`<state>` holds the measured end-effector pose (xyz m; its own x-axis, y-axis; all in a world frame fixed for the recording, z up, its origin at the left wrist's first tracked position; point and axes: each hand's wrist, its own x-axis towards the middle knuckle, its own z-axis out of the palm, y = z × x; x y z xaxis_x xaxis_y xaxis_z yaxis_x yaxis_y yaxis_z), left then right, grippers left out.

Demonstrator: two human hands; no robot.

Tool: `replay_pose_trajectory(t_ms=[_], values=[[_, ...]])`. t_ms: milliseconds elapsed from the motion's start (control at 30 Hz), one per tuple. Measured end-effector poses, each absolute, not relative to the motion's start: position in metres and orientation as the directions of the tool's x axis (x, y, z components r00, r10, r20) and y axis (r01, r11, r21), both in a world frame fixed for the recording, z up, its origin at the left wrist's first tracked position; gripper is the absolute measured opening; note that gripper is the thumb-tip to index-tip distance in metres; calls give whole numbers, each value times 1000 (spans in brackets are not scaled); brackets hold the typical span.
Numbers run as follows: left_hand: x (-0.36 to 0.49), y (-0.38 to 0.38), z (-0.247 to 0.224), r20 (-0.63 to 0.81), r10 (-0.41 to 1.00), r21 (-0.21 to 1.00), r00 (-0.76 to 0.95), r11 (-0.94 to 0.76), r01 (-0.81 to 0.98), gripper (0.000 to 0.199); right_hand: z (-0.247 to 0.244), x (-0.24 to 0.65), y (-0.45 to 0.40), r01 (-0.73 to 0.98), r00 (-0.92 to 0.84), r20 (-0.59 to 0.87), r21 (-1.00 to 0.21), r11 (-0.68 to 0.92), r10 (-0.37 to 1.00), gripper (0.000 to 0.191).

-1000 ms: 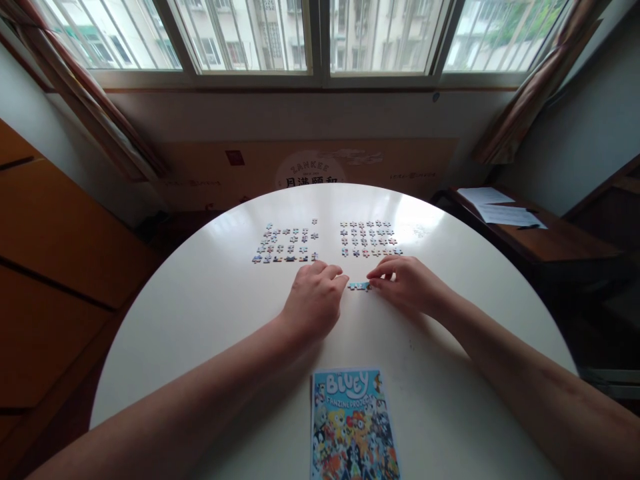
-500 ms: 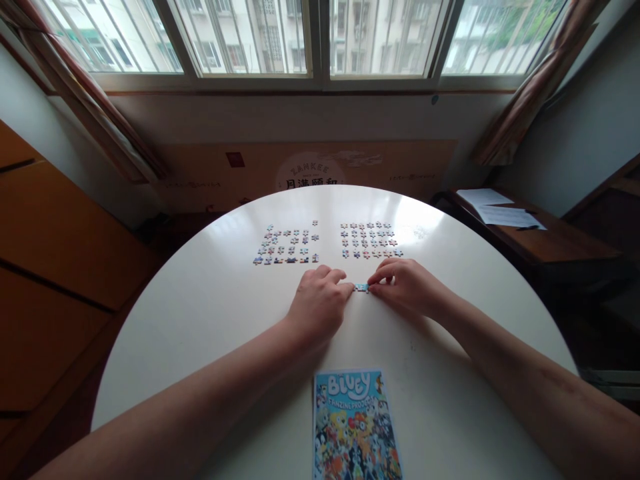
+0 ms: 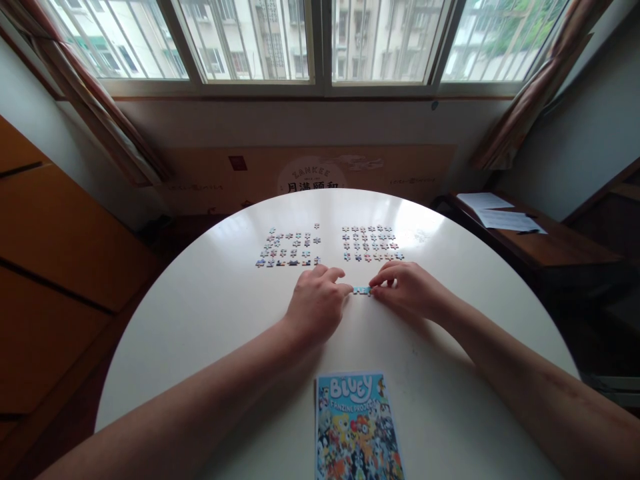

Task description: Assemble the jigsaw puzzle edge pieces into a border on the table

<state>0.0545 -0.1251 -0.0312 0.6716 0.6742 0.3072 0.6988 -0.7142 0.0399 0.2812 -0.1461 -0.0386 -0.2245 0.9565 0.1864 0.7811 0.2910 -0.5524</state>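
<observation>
A short strip of joined light-blue puzzle pieces (image 3: 361, 291) lies flat on the white round table (image 3: 200, 313). My left hand (image 3: 321, 300) touches its left end with the fingertips, the other fingers curled. At the right end, my right hand (image 3: 407, 287) pinches the strip's edge between thumb and fingers. Beyond my hands, loose puzzle pieces stand in rows, in a left group (image 3: 293, 263) and a right group (image 3: 367, 257). My left hand is close to the lowest row of the left group.
A blue "Bluey" picture sheet (image 3: 356, 427) lies near the table's front edge, between my forearms. To the right, a brown side table (image 3: 575, 247) holds white papers (image 3: 510, 219) and dark pens. Windows and curtains are behind.
The view has shifted slightly, so everything sits a little lower. Both hands stay at the strip's ends, and slightly more of the strip shows between them.
</observation>
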Motion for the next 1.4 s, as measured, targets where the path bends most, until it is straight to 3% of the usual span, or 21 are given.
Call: replay_pose_trajectory(t_ms=[333, 600, 833, 1100, 1400], values=[[55, -123, -34, 292, 672, 55, 680, -722, 690, 27, -39, 280, -146, 787, -224, 185, -545, 289, 957, 16], [43, -113, -26, 407, 692, 63, 596, -672, 738, 50, -37, 279, -147, 781, -218, 188, -555, 286, 958, 16], [49, -118, -35, 356, 614, 52, 704, -765, 641, 40, -43, 276, -147, 742, -275, 241, -562, 365, 931, 15], [51, -118, -41, 335, 604, 81, 723, -783, 617, 25, -42, 271, -150, 790, -267, 233, -503, 351, 935, 18], [53, -121, -38, 309, 625, 85, 717, -769, 633, 26, -42, 271, -150, 777, -271, 202, -531, 338, 941, 17]])
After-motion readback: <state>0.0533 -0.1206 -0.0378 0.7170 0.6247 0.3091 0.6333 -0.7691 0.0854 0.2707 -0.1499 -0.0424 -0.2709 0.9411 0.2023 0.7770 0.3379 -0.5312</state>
